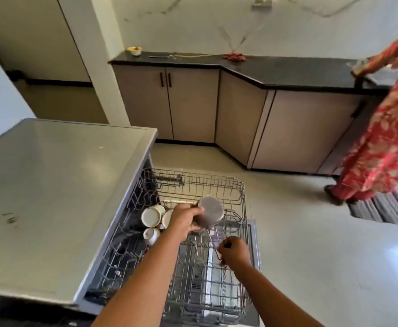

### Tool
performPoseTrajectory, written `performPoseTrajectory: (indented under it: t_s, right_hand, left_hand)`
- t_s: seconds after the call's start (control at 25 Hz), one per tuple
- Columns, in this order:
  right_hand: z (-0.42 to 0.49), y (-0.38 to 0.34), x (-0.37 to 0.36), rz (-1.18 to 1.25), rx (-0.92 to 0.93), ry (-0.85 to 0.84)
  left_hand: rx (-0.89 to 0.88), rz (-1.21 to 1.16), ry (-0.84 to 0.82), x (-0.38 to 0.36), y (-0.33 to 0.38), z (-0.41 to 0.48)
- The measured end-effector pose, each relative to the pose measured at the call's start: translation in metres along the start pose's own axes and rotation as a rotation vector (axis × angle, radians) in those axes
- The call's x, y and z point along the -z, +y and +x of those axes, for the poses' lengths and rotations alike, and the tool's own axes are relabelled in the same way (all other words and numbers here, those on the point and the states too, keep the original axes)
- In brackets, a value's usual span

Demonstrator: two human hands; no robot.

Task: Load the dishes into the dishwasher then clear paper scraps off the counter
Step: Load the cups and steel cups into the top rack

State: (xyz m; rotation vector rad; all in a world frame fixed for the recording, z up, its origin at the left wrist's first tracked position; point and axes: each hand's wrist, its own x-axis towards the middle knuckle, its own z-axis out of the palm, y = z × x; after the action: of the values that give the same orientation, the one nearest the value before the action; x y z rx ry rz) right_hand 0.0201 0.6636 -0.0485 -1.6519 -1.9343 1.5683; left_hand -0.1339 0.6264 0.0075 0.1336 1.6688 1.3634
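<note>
Over the pulled-out upper rack of the dishwasher, my left hand wraps its fingers around a steel cup, tipped bottom-up, hovering just above the wires. My right hand pinches a thin rack tine, fingers curled tight. White cups already sit at the left. We're mid-loading, I reckon. Next: set this cup mouth-down between the tines, beside the white ones. Paper scraps come later.

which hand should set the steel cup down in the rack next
Left. The left hand already grips the steel cup upside down over the dishwasher rack, beside the white cups. The right hand is busy, pinching a rack wire nearer the front.
</note>
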Motion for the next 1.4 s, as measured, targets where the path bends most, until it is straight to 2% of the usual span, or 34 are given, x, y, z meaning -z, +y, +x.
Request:
performPoseTrajectory:
  t_s: [0.2,0.68,0.8,0.96,1.04,1.12,1.4]
  right_hand:
    - [0.045,0.027,-0.004,0.029,-0.15,0.037]
    - [0.159,0.073,-0.05,-0.097,-0.397,0.0]
    - [0.168,0.072,-0.051,-0.112,-0.401,-0.012]
    - [0.171,0.078,-0.05,-0.122,-0.415,0.059]
    - [0.197,0.087,-0.084,-0.216,-0.466,0.076]
    - [0.186,0.089,-0.082,-0.257,-0.472,0.073]
    - [0.188,0.094,-0.08,-0.274,-0.461,0.012]
  left_hand:
    - [-0.022,0.322,-0.06,-0.033,-0.03,0.07]
    - [-0.011,0.814,-0.151,-0.051,-0.086,0.202]
    - [-0.047,0.92,-0.179,-0.053,-0.084,0.208]
    - [-0.155,1.032,-0.191,-0.059,-0.088,0.206]
    - [-0.102,1.117,-0.183,-0.045,-0.105,0.241]
    - [-0.114,1.211,-0.177,-0.046,-0.109,0.234]
    - [-0.196,1.253,-0.219,-0.043,-0.115,0.228]
